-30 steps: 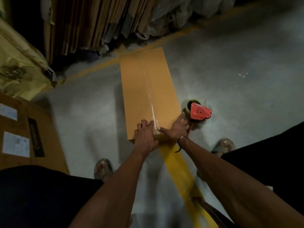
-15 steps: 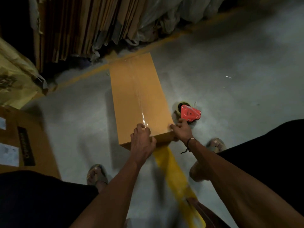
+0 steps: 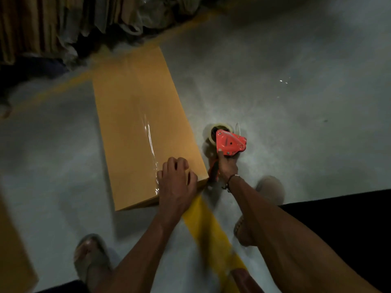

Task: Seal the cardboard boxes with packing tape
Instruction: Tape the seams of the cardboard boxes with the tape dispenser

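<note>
A long tan cardboard box [image 3: 135, 115] lies on the concrete floor, running away from me. A strip of clear packing tape [image 3: 150, 140] shines along its top seam. My left hand [image 3: 176, 182] rests on the box's near right corner, fingers bent over the tape end. To the right of the box sits a red tape dispenser [image 3: 230, 142] with a clear tape roll. My right hand [image 3: 226, 166] grips its handle beside the box.
Flattened cardboard and plastic wrap [image 3: 69, 24] stand stacked along the far side. A yellow floor line [image 3: 209, 231] runs under the box toward me. Another carton's edge [image 3: 12, 250] shows at the left. My sandalled feet [image 3: 91, 254] flank the line.
My right hand left the box top, moved right and took hold of the dispenser's handle. My left hand stayed on the near end of the box.
</note>
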Demonstrator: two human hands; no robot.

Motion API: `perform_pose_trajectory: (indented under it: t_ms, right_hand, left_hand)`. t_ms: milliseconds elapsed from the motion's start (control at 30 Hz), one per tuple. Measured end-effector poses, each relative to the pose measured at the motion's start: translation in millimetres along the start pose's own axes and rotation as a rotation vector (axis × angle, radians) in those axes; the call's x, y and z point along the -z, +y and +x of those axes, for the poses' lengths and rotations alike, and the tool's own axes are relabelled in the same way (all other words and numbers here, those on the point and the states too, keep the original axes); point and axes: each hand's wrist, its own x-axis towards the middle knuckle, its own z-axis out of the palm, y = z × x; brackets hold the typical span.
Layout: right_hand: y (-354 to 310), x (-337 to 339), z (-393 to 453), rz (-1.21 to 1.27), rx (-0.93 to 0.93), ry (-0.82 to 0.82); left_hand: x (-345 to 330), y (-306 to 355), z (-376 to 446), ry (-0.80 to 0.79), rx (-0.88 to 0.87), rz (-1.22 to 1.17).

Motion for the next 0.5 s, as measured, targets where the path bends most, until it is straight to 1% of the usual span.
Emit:
perform_pose_trajectory:
  t_ms: [67,100,133,200,267,400,500]
  right_hand:
    - [-5,-11,6,0.108,-0.050,0.089]
    - [-5,-16,14,0.118,-0.080,0.105]
    - [-4,-19,21,0.093,-0.113,0.078]
    - [-4,-20,32,0.065,-0.173,-0.034]
    - [-4,-20,40,0.088,-0.191,-0.060]
    - [-11,-22,41,0.154,-0.290,0.050]
    - [-10,-2,60,0.015,-0.288,0.074]
  left_hand:
    - [-2,2,-2,0.023,0.010,0.012]
    - [-3,2,-2,0.032,0.017,0.015]
    - [-5,3,-2,0.041,0.022,0.020]
    - [-8,1,-3,0.055,0.028,0.032]
    - [-10,1,-4,0.054,0.036,0.032]
    - [-9,2,-2,0.043,0.026,0.059]
    - [1,4,-3,-0.006,0.001,0.045]
